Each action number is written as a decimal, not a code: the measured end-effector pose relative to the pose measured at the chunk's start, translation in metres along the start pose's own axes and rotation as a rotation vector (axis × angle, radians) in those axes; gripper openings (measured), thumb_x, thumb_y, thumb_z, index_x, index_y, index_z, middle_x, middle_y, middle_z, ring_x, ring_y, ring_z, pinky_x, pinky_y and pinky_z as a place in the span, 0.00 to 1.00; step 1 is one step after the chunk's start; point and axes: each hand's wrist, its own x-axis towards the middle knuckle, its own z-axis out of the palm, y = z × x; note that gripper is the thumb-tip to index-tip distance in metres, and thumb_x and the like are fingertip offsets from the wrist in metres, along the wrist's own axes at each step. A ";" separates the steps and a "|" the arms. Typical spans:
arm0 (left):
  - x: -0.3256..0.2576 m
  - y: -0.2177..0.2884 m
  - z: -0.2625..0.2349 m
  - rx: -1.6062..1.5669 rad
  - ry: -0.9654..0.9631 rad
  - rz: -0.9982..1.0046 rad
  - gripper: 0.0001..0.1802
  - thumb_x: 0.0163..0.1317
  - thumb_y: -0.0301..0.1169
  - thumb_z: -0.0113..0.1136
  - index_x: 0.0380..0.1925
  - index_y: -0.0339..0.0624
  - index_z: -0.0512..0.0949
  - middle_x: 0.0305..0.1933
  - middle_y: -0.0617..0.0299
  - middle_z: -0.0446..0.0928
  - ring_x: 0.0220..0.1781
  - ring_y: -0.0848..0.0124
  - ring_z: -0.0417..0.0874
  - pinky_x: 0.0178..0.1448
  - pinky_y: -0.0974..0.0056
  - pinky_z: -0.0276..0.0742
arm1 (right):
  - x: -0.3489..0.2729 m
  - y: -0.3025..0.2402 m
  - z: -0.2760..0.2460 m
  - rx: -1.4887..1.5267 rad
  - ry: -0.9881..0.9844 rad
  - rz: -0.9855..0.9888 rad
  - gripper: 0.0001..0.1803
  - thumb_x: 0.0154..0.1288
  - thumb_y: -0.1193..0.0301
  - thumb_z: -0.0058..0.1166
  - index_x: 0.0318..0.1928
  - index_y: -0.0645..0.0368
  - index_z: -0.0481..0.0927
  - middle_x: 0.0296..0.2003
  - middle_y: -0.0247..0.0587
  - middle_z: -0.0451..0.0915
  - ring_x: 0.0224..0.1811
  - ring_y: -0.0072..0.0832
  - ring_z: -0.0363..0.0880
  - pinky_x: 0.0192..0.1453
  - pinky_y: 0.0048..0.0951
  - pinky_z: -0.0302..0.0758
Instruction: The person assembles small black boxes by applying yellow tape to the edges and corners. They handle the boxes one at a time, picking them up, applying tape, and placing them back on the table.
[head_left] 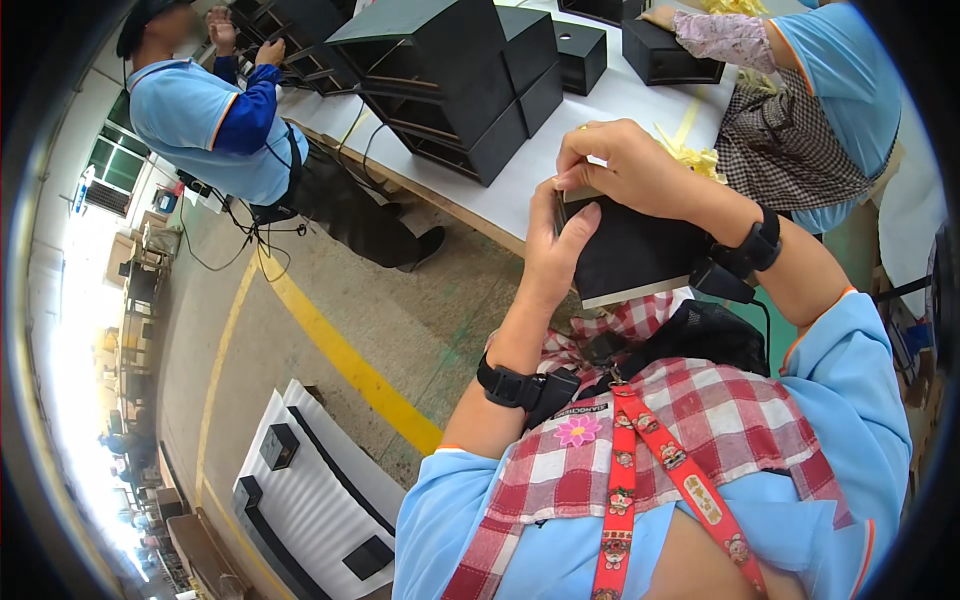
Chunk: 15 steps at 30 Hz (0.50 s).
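A black box (640, 245) with a pale lower edge is held in front of my chest. My left hand (556, 248) grips its left side, with the thumb lying on the black face. At the box's upper left corner, my right hand (625, 165) has its fingertips pinched together, close to the left fingertips. Whatever sits in that pinch is too small to make out. Just beyond my right hand lies a bunch of pale yellow strips (690, 155) on the white-covered table (500, 205).
Stacked black open-fronted boxes (430, 85) stand on the table ahead. A co-worker in blue (215, 120) stands at far left; another person's sleeved arm (725, 40) rests by a black box (672, 55) at right. Black pieces lie on a white sheet (310, 500) at lower left.
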 end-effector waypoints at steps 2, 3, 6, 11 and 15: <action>0.001 0.000 0.000 -0.008 0.005 -0.001 0.24 0.58 0.38 0.57 0.51 0.38 0.66 0.48 0.59 0.67 0.52 0.71 0.67 0.58 0.66 0.62 | 0.000 -0.001 -0.002 0.008 0.000 0.029 0.05 0.55 0.75 0.58 0.29 0.63 0.76 0.25 0.41 0.77 0.29 0.33 0.76 0.36 0.29 0.71; 0.001 0.001 -0.001 -0.010 0.010 -0.001 0.24 0.58 0.38 0.57 0.51 0.38 0.66 0.48 0.59 0.67 0.52 0.71 0.67 0.58 0.66 0.62 | 0.001 -0.002 -0.003 0.006 -0.003 0.042 0.05 0.55 0.74 0.58 0.29 0.63 0.76 0.25 0.41 0.77 0.29 0.32 0.76 0.37 0.28 0.71; 0.004 -0.005 -0.005 0.059 0.026 0.051 0.24 0.58 0.39 0.58 0.51 0.39 0.66 0.48 0.60 0.67 0.52 0.72 0.67 0.58 0.66 0.62 | 0.003 0.002 -0.007 0.054 0.009 0.066 0.06 0.59 0.74 0.56 0.30 0.64 0.76 0.26 0.38 0.78 0.30 0.25 0.75 0.37 0.25 0.71; 0.008 0.002 -0.011 -0.132 0.008 -0.149 0.23 0.59 0.38 0.59 0.51 0.41 0.66 0.45 0.61 0.69 0.47 0.74 0.71 0.53 0.69 0.67 | 0.002 0.021 -0.019 0.317 0.184 0.160 0.10 0.65 0.69 0.52 0.31 0.63 0.75 0.28 0.30 0.76 0.32 0.15 0.72 0.39 0.18 0.70; 0.025 0.004 -0.020 -0.165 0.012 -0.178 0.20 0.60 0.37 0.58 0.49 0.41 0.68 0.43 0.62 0.71 0.45 0.75 0.72 0.51 0.70 0.69 | -0.004 0.036 -0.035 0.365 0.323 0.176 0.12 0.64 0.65 0.54 0.30 0.62 0.77 0.26 0.31 0.77 0.31 0.16 0.73 0.39 0.19 0.70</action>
